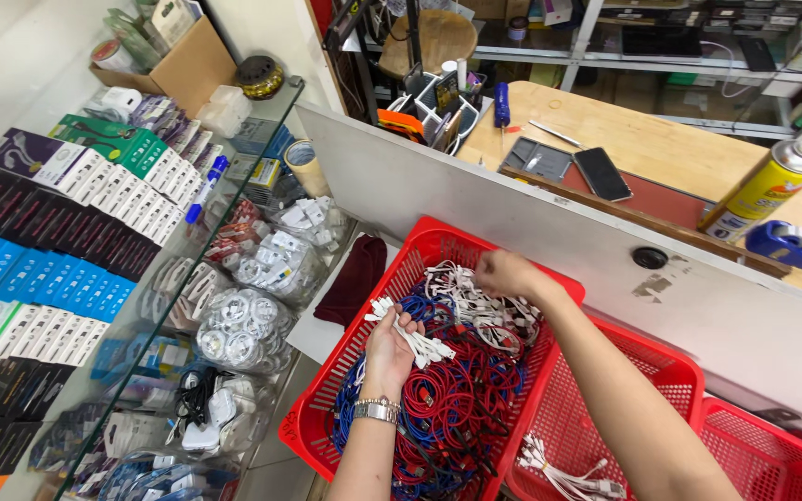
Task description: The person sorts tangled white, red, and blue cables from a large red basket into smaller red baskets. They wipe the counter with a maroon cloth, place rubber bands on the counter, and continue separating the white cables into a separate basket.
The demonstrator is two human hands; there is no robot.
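Note:
My left hand (389,350), with a metal watch on the wrist, holds a bunch of short white cables (410,335) above a red plastic basket (341,366). The basket is full of tangled red, blue and white cables (452,399). My right hand (505,273) reaches into the pile of white cables (475,301) at the basket's far end, fingers pinched on one of them.
A second red basket (638,357) on the right holds a few white cables (563,475); a third (772,455) sits beyond it. Glass shelves at left carry boxed accessories (76,213) and bagged cables (243,325). A wooden desk behind the white partition has a phone (602,173), spray can (768,186) and tape dispenser (789,243).

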